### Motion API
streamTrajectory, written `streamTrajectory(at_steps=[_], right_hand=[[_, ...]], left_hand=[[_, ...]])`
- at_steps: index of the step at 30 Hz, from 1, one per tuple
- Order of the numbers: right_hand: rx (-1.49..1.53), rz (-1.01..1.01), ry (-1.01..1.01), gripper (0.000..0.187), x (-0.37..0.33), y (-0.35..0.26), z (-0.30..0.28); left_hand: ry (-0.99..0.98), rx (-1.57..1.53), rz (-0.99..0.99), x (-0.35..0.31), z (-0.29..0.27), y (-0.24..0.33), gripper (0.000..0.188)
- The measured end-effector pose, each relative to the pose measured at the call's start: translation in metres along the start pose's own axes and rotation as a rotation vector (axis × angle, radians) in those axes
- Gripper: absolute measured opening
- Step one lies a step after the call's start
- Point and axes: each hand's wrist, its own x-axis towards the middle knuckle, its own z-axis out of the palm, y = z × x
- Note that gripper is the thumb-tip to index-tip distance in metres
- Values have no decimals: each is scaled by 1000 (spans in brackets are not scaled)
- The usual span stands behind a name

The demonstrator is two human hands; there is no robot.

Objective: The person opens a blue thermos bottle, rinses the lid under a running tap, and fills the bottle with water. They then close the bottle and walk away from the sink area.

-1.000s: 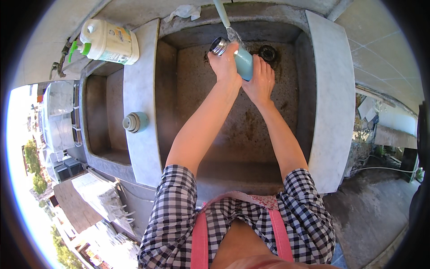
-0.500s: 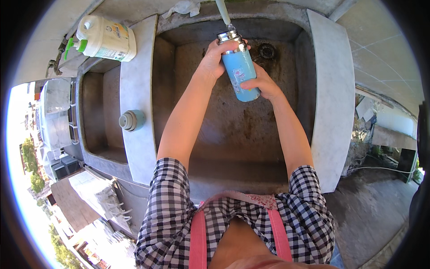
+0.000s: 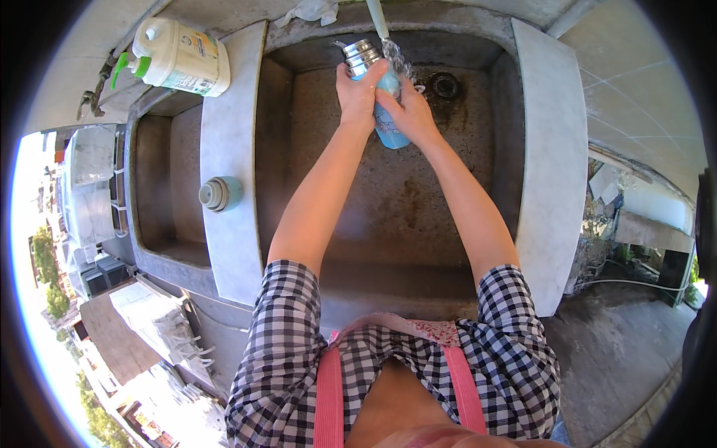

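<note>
Blue bottle point(image 3: 390, 133) with a steel neck, tilted over the stone basin point(image 3: 403, 224); left hand point(image 3: 357, 97), fingers grasping it below the neck; right hand point(image 3: 411, 112), fingers grasping its side; water falling from the spout point(image 3: 378, 19) beside the neck; stacked cups point(image 3: 222, 194) on the left slab point(image 3: 233, 127).

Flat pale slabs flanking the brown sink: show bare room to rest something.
Right slab, along the sink: bare. Left slab: bare between the white plastic jug and round greenish lid, and on the lid's near side. Crowded: sink's far end, left hand and right hand around the blue cylindrical bottle.
</note>
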Motion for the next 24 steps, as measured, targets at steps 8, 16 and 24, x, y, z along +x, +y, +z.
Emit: streamTrajectory(at_steps=[8, 16, 24], right_hand=[[-416, -350, 227, 75, -6, 3, 4], [676, 164, -508, 76, 7, 17, -44], [584, 168, 25, 68, -12, 14, -30]], left_hand=[[-68, 47, 41, -3, 16, 13, 59], [-328, -72, -185, 1, 6, 9, 50], [-493, 262, 81, -43, -1, -23, 74]])
